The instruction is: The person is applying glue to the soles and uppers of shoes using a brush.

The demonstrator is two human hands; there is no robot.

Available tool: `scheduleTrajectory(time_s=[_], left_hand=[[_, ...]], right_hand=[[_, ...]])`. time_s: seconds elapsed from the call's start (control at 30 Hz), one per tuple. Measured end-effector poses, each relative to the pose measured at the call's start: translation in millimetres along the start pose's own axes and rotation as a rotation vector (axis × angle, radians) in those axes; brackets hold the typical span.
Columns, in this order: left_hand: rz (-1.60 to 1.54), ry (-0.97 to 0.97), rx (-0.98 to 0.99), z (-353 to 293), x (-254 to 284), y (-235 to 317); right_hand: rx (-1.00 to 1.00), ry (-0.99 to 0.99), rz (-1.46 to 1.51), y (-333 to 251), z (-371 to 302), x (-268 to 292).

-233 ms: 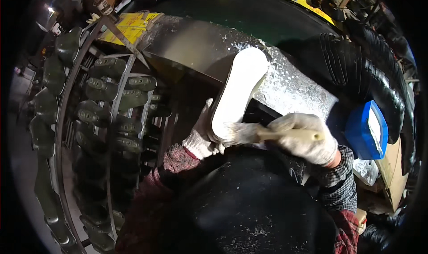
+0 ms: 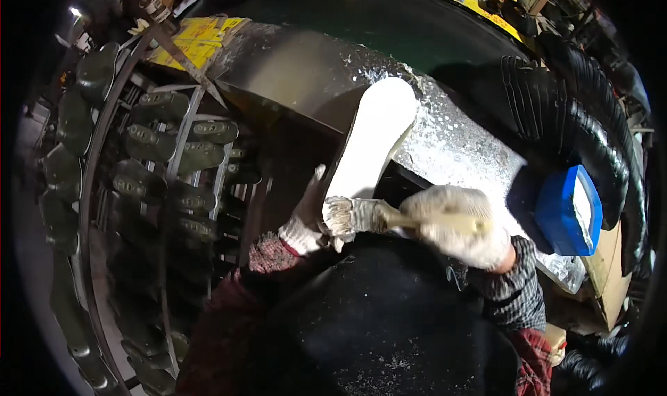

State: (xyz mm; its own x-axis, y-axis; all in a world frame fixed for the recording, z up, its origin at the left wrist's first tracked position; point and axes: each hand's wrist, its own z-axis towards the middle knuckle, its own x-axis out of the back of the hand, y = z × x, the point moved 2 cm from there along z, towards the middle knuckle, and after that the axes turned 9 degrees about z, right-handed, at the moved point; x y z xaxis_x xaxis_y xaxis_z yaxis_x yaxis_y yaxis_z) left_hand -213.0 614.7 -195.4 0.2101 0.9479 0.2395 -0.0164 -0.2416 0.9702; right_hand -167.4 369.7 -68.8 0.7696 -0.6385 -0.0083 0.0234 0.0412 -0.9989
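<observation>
A long white shoe sole (image 2: 375, 135) faces up, its broad end far away over the bench edge and its narrow end near me. My left hand (image 2: 303, 222), in a pale knit glove, is closed around that near end from the left and below; some fingers are hidden under it. My right hand (image 2: 455, 224), gloved too, grips a flat paintbrush (image 2: 368, 215) by its wooden handle. The whitish bristles touch the sole's near end. What lies beneath the sole is mostly hidden.
The metal bench (image 2: 458, 142) is spattered white beyond the sole. A blue tub (image 2: 552, 215) with white contents stands at the right, near a stack of shiny black pieces (image 2: 601, 146). At the left is a metal rack (image 2: 170, 167) of dark green, foot-shaped forms. Yellow sheets (image 2: 201, 38) lie far left.
My right hand and the brush have moved left, bringing the bristles across the sole's near end. My left hand keeps its hold, and the sole has barely shifted.
</observation>
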Motion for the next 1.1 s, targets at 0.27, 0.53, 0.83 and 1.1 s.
scheduleTrajectory(time_s=[0.27, 0.53, 0.83, 1.1], left_hand=[[-1.653, -0.198, 0.565, -20, 0, -70], [-1.837, -0.446, 0.590, 18, 50, 14], [-1.198, 0.509, 0.198, 163, 161, 24], [-0.555, -0.470, 0.154, 344, -68, 46]], right_hand=[[0.191, 0.668, -0.056, 46, 48, 106], [0.501, 0.167, -0.744, 6, 37, 23], [0.790, 0.572, -0.929, -88, -9, 74], [0.842, 0.676, -0.992, -126, -72, 67]])
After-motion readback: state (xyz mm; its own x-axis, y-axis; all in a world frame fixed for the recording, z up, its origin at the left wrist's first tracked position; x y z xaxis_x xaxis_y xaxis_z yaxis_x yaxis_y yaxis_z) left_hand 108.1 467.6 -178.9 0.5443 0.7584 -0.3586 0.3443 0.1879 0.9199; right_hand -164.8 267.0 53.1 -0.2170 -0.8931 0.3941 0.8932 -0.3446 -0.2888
